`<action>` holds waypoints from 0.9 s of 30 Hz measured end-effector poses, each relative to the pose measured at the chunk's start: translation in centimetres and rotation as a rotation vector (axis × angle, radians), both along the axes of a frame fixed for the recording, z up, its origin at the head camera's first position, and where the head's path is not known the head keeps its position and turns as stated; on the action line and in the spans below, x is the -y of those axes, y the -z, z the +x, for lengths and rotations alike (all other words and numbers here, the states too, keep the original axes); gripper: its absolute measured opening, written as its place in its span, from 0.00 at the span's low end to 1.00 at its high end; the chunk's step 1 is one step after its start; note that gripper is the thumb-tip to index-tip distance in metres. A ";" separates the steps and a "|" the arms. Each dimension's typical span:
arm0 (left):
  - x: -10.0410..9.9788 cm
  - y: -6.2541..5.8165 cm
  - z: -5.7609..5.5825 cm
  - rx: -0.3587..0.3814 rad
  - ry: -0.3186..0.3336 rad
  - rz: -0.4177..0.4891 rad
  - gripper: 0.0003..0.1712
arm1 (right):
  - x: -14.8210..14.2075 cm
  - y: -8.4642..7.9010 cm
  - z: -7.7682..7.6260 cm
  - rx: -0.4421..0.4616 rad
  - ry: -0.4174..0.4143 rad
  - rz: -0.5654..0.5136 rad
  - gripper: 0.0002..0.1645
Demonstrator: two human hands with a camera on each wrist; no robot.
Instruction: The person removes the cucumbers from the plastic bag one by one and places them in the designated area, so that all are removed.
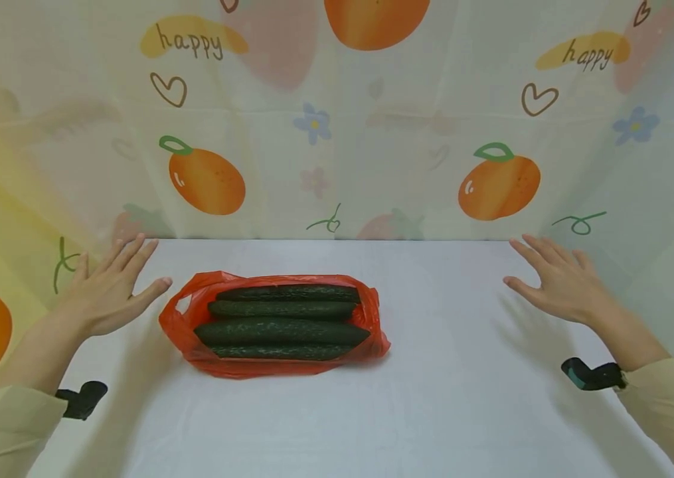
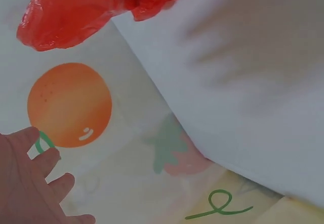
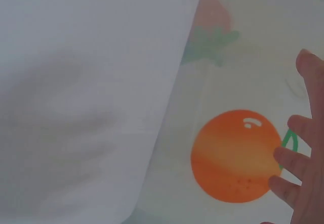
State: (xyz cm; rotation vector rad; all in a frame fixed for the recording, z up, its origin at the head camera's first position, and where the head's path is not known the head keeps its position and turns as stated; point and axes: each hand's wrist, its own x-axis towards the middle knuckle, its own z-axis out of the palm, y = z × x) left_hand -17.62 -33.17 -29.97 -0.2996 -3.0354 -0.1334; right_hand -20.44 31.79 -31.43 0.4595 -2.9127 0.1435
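Several dark green cucumbers [image 1: 281, 329] lie side by side in a red plastic bag [image 1: 241, 369], whose opening faces up. The bag rests left of centre on the white table. To its left my left hand [image 1: 111, 292] is held above the table with fingers spread, holding nothing. My right hand [image 1: 564, 282] hovers over the table's right side, fingers apart and holding nothing, well away from the bag. In the left wrist view part of the red bag [image 2: 71, 16] shows at the top, apart from the left fingers. The right wrist view has only the right hand [image 3: 309, 148] at its edge.
A white table [image 1: 444, 398] spreads in front of me, its back edge meeting a curtain [image 1: 384, 153] printed with oranges, hearts and flowers. The curtain also closes in both sides. Dark straps [image 1: 593, 375] sit on both wrists, near the pale sleeves.
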 end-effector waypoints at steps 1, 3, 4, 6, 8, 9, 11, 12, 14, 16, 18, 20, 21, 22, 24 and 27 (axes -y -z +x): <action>0.0 0.0 0.0 -0.005 0.001 0.021 0.44 | 0.1 0.1 -0.1 -0.029 -0.010 -0.006 0.42; -0.1 0.1 0.0 -0.021 0.005 0.057 0.44 | 0.4 0.3 -0.2 -0.102 -0.039 -0.020 0.41; -0.1 0.1 0.0 -0.029 0.006 0.071 0.43 | 0.6 0.4 -0.3 -0.135 -0.057 -0.031 0.40; -0.2 0.4 0.0 -0.046 0.009 0.103 0.43 | 1.0 0.5 -0.5 -0.190 -0.084 -0.056 0.39; -0.3 0.7 0.0 -0.072 0.015 0.133 0.42 | 1.6 0.8 -0.7 -0.238 -0.119 -0.073 0.38; -0.3 1.0 0.1 -0.084 0.019 0.150 0.42 | 1.9 1.0 -0.8 -0.252 -0.131 -0.083 0.37; -0.4 1.4 0.2 -0.115 0.030 0.185 0.41 | 2.5 1.2 -0.9 -0.244 -0.141 -0.112 0.37; -0.4 1.6 0.3 -0.130 0.039 0.206 0.40 | 2.8 1.4 -0.9 -0.239 -0.148 -0.124 0.37; -0.5 2.0 0.4 -0.149 0.044 0.243 0.39 | 3.3 1.6 -0.9 -0.228 -0.159 -0.152 0.36; -0.5 2.3 0.6 -0.160 0.044 0.275 0.38 | 3.8 1.8 -1.0 -0.214 -0.172 -0.177 0.36; -0.6 2.4 0.7 -0.153 0.036 0.322 0.38 | 4.3 2.0 -1.0 -0.216 -0.188 -0.196 0.36; -0.7 2.5 0.8 -0.143 0.027 0.369 0.37 | 4.6 2.0 -1.1 -0.223 -0.203 -0.214 0.35; -0.7 2.5 0.8 -0.140 0.026 0.394 0.37 | 4.8 2.0 -1.1 -0.228 -0.207 -0.222 0.36; -0.8 2.5 0.7 -0.139 0.024 0.419 0.36 | 5.0 1.9 -1.1 -0.233 -0.209 -0.232 0.36; -1.0 2.4 0.7 -0.138 0.017 0.462 0.36 | 5.5 1.8 -1.1 -0.238 -0.215 -0.250 0.36; -1.4 2.2 0.8 -0.152 -0.006 0.480 0.36 | 6.2 1.6 -1.1 -0.250 -0.227 -0.274 0.36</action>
